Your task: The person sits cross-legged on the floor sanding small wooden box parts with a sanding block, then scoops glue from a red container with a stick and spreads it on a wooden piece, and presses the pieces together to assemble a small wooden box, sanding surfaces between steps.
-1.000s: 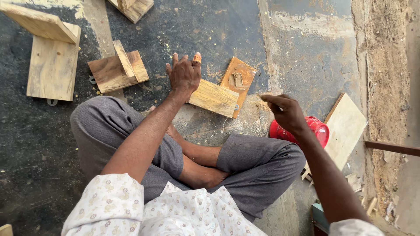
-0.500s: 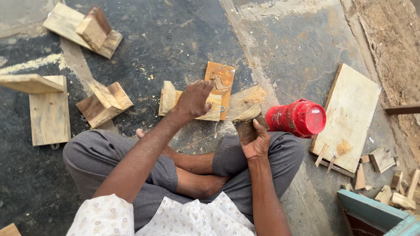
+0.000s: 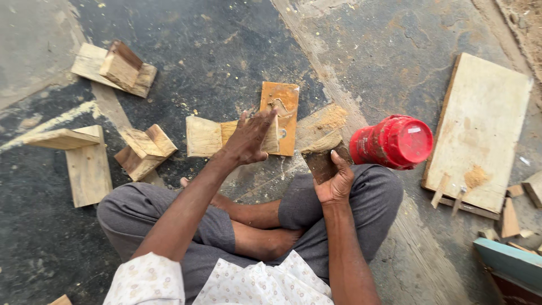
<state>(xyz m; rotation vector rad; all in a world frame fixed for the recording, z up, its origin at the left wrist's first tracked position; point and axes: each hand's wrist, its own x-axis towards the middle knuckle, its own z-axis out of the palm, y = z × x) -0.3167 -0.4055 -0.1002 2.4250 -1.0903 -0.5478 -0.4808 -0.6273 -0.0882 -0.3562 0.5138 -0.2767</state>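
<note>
The left hand (image 3: 251,138) presses flat, fingers spread, pinning the plank (image 3: 217,135) to the floor. Right of the plank, the right hand (image 3: 334,179) grips a dark block (image 3: 320,160), beside the red tub (image 3: 392,142).

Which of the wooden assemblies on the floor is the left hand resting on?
The middle assembly, right before the knees: the left hand lies on it. The others sit untouched farther left.

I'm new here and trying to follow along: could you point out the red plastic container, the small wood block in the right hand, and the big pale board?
Red plastic container (image 3: 395,141), head view, on its round end.
Small wood block (image 3: 320,158), head view, dark face.
Big pale wooden board (image 3: 485,118), head view, bare middle.
</note>
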